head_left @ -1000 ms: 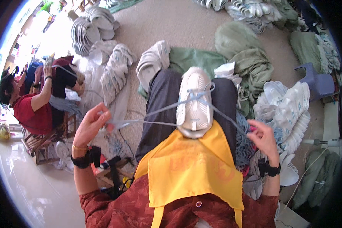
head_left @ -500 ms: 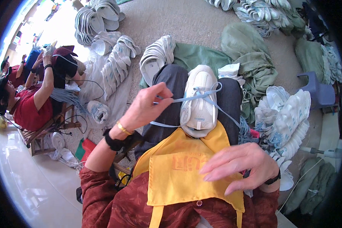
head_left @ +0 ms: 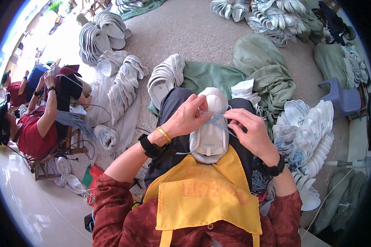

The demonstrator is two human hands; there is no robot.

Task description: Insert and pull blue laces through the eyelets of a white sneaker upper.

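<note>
Shoe: the white shoe (head_left: 209, 144) rests on your lap between your knees, its near end against your yellow apron (head_left: 210, 201); nothing visible clamps it, so a hard or uneven pull could twist it or slide it off.
Left hand: your left hand (head_left: 186, 118) has thumb and fingertips pinched on the pale blue lace (head_left: 215, 119) over the shoe; if that pinch slackens, the crossing could loosen.
Right hand: your right hand (head_left: 251, 130) is closed at the fingertips on the lace just beside it, other fingers loosely curled; how firm either pinch is, you cannot tell from here.
Loop: a small loop stands up between your hands; tugging the wrong strand could collapse it or knot it.
Wristbands: a lace strand lies near your left black wristband (head_left: 151, 147) and could snag there.
</note>
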